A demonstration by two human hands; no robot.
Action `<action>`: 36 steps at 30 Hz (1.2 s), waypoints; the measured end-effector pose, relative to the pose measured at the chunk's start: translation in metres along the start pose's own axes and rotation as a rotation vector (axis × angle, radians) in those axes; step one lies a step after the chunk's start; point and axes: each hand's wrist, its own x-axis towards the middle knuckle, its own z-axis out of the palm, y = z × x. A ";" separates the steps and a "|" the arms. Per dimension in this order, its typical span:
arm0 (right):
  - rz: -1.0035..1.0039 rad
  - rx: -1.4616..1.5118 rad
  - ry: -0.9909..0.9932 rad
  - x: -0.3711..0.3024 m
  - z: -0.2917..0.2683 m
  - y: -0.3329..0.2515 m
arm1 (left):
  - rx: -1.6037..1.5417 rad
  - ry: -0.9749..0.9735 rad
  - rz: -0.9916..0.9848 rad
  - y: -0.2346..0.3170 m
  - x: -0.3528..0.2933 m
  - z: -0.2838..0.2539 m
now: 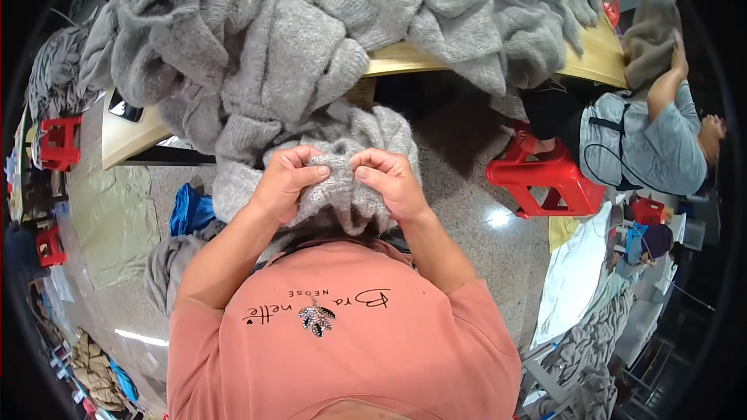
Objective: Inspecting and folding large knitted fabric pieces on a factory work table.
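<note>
A grey knitted garment (342, 198) lies bunched over my lap, its fuzzy knit running up toward the table. My left hand (285, 180) pinches its ribbed edge between thumb and fingers. A few centimetres to the right, my right hand (391, 181) pinches the same edge, so a short strip of knit is held between the two hands. Both hands are closed on the cloth at about the same height. Beyond them, a large heap of grey knitwear (303, 39) covers the table and hangs over its near edge.
The wooden table (405, 60) shows its edge under the heap. A phone (124, 107) lies at its left end. On the right a person (650, 136) sits on a red stool (545, 179). Blue cloth (191, 208) and a pale sheet (113, 218) are at the left.
</note>
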 end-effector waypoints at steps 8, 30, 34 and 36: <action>0.049 -0.086 -0.048 0.001 0.009 0.012 | 0.005 -0.020 0.021 -0.007 -0.011 -0.012; -0.436 -0.861 -0.043 0.002 0.031 0.021 | 0.358 0.036 0.164 -0.028 -0.018 -0.022; -0.371 -0.874 -0.038 0.002 0.018 0.027 | 0.593 -0.009 0.125 -0.030 -0.019 -0.022; -0.152 -0.825 -0.112 0.001 0.012 0.026 | 0.559 -0.017 0.093 -0.027 -0.018 -0.023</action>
